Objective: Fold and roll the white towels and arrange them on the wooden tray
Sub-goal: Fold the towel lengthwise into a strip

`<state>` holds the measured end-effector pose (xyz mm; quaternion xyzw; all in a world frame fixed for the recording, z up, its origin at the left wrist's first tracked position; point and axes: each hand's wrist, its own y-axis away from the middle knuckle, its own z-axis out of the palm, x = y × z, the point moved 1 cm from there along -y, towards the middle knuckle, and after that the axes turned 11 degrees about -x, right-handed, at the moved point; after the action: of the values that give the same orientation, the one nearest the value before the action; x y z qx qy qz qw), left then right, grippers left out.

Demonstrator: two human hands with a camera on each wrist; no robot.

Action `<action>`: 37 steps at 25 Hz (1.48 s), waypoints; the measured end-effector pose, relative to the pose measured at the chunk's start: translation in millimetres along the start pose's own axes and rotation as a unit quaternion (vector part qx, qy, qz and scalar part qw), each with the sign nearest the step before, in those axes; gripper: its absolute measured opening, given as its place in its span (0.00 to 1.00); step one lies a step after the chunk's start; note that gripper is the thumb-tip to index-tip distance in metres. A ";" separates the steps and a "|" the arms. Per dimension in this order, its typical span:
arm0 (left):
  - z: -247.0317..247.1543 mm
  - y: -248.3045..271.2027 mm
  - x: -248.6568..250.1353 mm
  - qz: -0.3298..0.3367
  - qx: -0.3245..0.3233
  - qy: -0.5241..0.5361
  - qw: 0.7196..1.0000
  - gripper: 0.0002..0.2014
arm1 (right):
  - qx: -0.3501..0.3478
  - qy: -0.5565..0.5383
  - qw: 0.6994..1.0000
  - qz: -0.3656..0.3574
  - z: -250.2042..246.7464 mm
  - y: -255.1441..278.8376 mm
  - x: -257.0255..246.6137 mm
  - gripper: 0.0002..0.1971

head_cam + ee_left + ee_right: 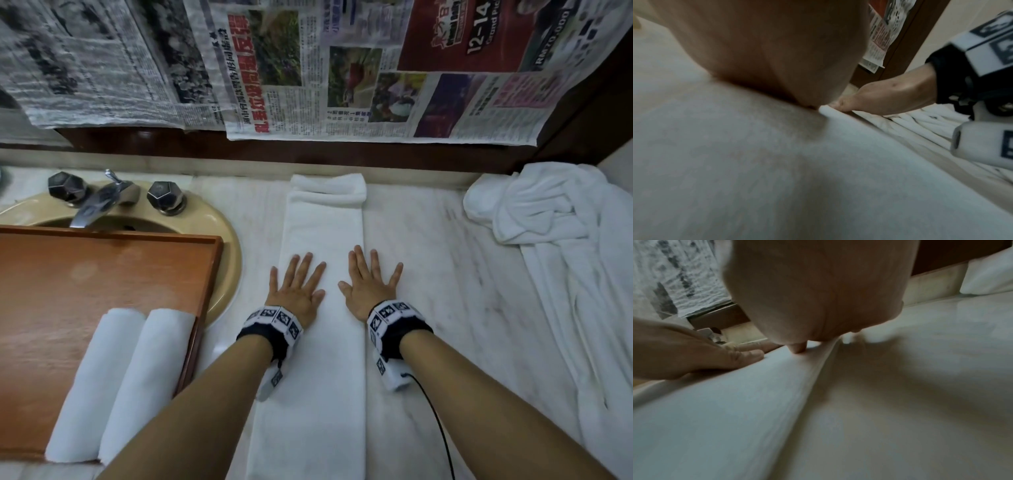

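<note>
Done: two rolled towels [120,383] lay side by side on the wooden tray [113,274], at its near right corner, touching each other.
In hand: a third towel, the folded strip [322,342], lay lengthwise on the worktop [445,274] between tray and heap, its far end turned over in a short flap; by my reading it was being smoothed flat and not yet rolled.
Left hand: the left hand [296,291] lay palm down on the strip's left part, fingers [308,265] straight and spread, gripping nothing.
Right hand: the right hand [370,289] lay flat across the strip's right edge, partly on the worktop, fingers spread, holding nothing.
Left to do: roll the strip, set it on the tray, then deal with the crumpled heap [548,219] at the far right.
Count: rolled towels two; folded strip one; heap one, its number of towels unclear; tray one; hands two.
Other: the tray sat partly over a sink [219,219] with one tap [99,202].
</note>
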<state>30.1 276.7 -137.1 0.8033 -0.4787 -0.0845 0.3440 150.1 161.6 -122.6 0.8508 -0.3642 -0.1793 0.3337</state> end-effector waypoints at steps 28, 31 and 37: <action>98.5 147.6 -36.3 -0.031 0.025 0.083 0.996 0.29 | 0.021 -0.085 0.996 0.018 129.2 133.7 1.1 0.32; 123.2 164.9 -5.9 0.096 0.046 0.015 0.994 0.28 | 0.047 -0.009 0.994 -0.102 159.8 157.7 -41.1 0.32; 167.2 178.9 -28.1 0.040 0.092 -0.012 0.995 0.30 | 0.105 0.022 0.991 -0.083 194.4 165.8 -19.9 0.36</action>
<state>-189.7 166.5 -154.5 0.8109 -0.5199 -0.0357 0.2661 -52.8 6.4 -144.1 0.9122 -0.3017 -0.1482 0.2344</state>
